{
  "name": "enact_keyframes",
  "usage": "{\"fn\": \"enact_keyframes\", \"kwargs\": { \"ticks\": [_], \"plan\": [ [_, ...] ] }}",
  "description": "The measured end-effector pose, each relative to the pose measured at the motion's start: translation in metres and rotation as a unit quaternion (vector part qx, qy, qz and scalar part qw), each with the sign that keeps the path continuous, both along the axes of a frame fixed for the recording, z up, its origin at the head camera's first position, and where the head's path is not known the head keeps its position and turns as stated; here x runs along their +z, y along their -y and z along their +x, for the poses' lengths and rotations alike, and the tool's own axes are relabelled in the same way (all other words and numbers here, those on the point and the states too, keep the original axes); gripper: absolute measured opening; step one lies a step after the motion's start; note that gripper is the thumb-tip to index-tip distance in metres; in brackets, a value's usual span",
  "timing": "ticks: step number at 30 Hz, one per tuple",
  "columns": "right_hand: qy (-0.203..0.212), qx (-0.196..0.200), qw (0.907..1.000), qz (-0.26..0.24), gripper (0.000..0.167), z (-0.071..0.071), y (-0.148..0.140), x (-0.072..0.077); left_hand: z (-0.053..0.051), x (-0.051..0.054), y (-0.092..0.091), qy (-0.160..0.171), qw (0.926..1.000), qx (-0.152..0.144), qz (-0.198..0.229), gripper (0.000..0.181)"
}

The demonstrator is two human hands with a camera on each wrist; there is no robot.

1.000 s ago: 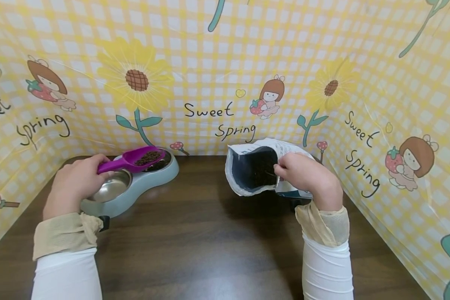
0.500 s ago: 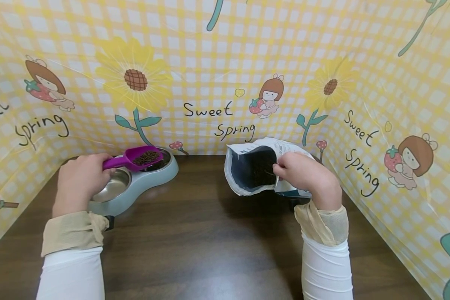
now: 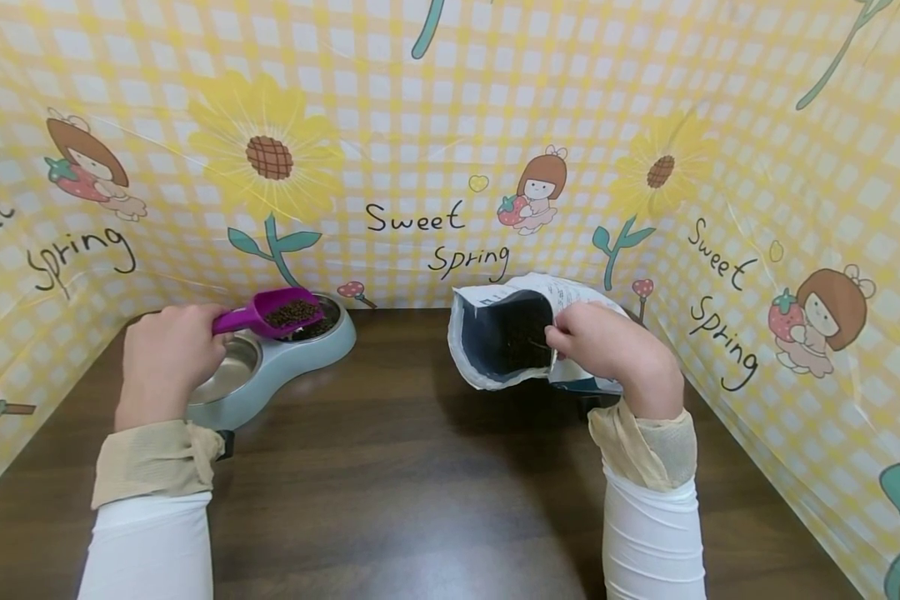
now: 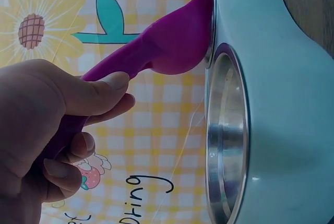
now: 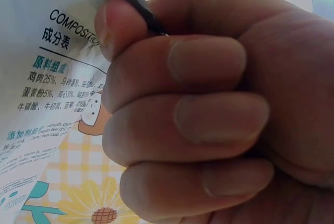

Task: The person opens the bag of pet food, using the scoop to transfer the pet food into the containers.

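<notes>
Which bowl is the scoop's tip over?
The farther bowl, on the right: the tip of the scoop is over it. The nearer bowl, left, shows bare metal inside.

Scoop [image 4: 177, 41]: magenta-purple; pellets [image 3: 292, 314]: brown. Bowl stand [image 3: 266, 379]: pale blue-grey; steel bowl [image 3: 236, 367]: silver. Bag [image 3: 558, 292]: white, dark lining [image 3: 487, 337], black and teal print. Backdrop [image 3: 420, 133]: yellow-white check, sunflower motifs. Table [image 3: 405, 467]: dark brown wood grain. Sleeves [image 3: 652, 533]: white.

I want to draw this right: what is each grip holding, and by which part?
The left grip holds the purple scoop by its handle; the right grip pinches the white bag by the rim of its open mouth.
</notes>
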State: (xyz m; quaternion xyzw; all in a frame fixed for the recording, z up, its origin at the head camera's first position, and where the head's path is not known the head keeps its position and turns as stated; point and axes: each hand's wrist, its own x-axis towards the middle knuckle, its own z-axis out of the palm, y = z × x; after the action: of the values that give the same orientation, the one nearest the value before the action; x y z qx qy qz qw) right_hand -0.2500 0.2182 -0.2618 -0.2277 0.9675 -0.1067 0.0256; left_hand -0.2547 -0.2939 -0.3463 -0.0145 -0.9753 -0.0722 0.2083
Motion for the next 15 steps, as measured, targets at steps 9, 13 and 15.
{"fn": "enact_keyframes", "kwargs": {
  "ticks": [9,13,15],
  "plan": [
    [-0.006,0.002,1.0000,0.001,0.048,0.0000,0.0006,-0.0004,-0.0011,-0.0007,0.0004,-0.007,1.0000,0.002,-0.007,0.026],
    [-0.005,0.002,1.0000,0.002,0.048,-0.0002,0.0003,-0.0006,-0.0016,-0.0019,-0.0005,-0.014,0.9999,0.003,-0.005,0.027],
    [-0.005,0.003,1.0000,0.001,0.049,-0.0002,0.0003,-0.0005,-0.0014,-0.0022,-0.0012,-0.020,0.9998,0.005,-0.002,0.028]
  ]
}}
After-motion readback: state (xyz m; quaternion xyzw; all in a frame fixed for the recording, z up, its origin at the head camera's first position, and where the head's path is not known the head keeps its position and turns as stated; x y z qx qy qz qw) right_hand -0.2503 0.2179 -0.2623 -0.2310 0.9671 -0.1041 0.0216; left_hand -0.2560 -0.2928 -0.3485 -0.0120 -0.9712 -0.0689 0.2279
